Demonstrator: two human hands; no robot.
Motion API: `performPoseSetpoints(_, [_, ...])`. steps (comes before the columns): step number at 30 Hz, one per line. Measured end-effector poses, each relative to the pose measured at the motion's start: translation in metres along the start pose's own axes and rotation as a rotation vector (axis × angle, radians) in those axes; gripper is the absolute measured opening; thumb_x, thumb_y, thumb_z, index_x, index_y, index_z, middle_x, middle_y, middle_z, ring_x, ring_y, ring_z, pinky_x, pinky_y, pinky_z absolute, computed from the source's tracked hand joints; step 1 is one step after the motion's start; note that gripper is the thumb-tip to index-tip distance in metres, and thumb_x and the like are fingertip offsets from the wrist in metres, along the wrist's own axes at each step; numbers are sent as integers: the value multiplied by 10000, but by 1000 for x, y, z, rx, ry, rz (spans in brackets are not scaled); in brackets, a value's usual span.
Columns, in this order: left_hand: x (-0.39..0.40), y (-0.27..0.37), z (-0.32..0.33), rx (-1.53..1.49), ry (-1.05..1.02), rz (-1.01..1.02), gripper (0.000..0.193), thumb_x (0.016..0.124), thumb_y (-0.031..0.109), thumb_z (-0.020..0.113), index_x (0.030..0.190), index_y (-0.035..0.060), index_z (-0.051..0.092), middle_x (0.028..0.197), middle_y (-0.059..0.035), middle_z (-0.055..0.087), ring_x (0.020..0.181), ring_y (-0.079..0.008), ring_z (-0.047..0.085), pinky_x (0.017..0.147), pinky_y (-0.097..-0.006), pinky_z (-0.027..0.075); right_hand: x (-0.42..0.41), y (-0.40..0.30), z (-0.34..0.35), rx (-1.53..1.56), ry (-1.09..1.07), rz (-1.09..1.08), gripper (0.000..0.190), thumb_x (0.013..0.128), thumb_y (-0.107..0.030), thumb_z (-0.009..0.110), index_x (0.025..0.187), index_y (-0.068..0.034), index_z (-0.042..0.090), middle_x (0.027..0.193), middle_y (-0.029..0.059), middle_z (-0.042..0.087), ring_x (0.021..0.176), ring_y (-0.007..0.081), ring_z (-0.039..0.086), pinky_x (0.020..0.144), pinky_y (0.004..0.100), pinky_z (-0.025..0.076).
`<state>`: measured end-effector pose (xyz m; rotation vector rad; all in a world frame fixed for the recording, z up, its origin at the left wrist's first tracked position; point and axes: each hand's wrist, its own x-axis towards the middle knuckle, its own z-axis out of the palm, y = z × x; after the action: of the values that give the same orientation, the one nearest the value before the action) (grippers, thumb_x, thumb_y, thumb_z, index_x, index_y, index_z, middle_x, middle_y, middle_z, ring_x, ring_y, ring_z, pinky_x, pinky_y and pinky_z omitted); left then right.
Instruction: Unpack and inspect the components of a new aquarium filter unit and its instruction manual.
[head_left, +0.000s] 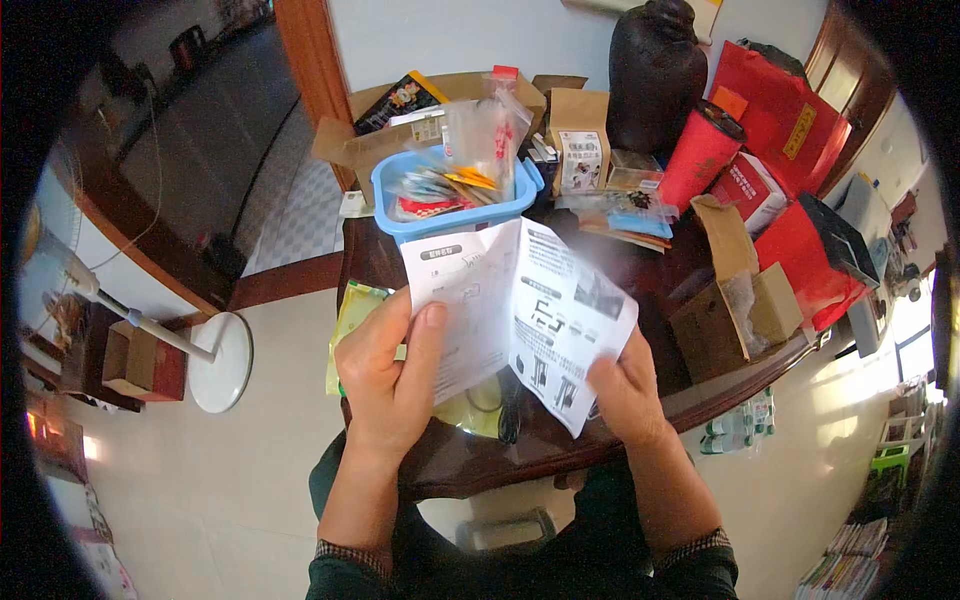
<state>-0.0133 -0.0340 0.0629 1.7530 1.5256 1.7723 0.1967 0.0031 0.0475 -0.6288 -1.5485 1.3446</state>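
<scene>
A creased, printed instruction leaflet (480, 315) with diagrams is spread between my hands above the dark wooden table (450, 474). My left hand (394, 367) grips its left edge, the thumb lying on the page. At the right edge, my right hand (628, 382) pinches the paper; that side looks slightly blurred. Partly hidden under the leaflet are a yellow packet (349, 330) and a coiled black cable (510, 420). Just beyond it stands a light blue plastic basket (386, 199) holding small packets and a clear plastic bag (487, 135).
Opened cardboard boxes (701, 330) crowd the table's right side, near a red cylindrical container (701, 154) and a red gift bag (780, 112). A large black bag (656, 79) stands at the back. Left on the floor is a white round fan base (220, 364); bottles (739, 424) lie at right.
</scene>
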Motion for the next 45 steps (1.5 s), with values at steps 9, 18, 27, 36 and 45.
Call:
performPoseSetpoints(9, [0, -5, -11, -592, -33, -295, 268, 959, 146, 526, 1111, -51, 625, 982, -52, 661, 867, -79, 581, 757, -224, 460, 7, -3, -3, 475, 280, 270, 443, 987, -302, 384, 1243, 51, 466, 1108, 191, 615, 934, 249, 656, 821, 346, 536])
performPoseSetpoints(18, [-4, -4, -7, -640, -17, -370, 296, 962, 183, 522, 1108, -55, 620, 976, -65, 658, 853, -84, 581, 750, -234, 459, 9, -2, -12, 633, 297, 279, 479, 995, -319, 364, 1282, 57, 442, 1181, 191, 587, 1050, 278, 610, 904, 380, 490])
performPoseSetpoints(27, [6, -7, -14, -833, 18, -450, 283, 977, 197, 484, 1016, -57, 601, 947, -84, 644, 831, -105, 594, 739, -238, 455, 11, 12, -24, 860, 261, 362, 456, 954, -318, 486, 1252, 26, 472, 1156, 196, 595, 1019, 314, 618, 891, 424, 509])
performPoseSetpoints(36, [6, -11, -18, -750, 74, -424, 268, 977, 192, 482, 925, -40, 607, 892, -89, 647, 757, -97, 595, 670, -235, 456, 13, 6, -20, 729, 214, 304, 443, 962, -301, 453, 1247, 39, 461, 1143, 205, 599, 990, 295, 636, 868, 404, 526])
performPoseSetpoints(45, [3, -15, -26, -687, 37, -376, 340, 986, 254, 464, 1003, -56, 603, 911, -104, 652, 756, -105, 606, 648, -233, 462, 10, 7, -21, 570, 246, 314, 383, 986, -270, 412, 1225, 20, 487, 1087, 164, 625, 930, 230, 653, 815, 360, 537])
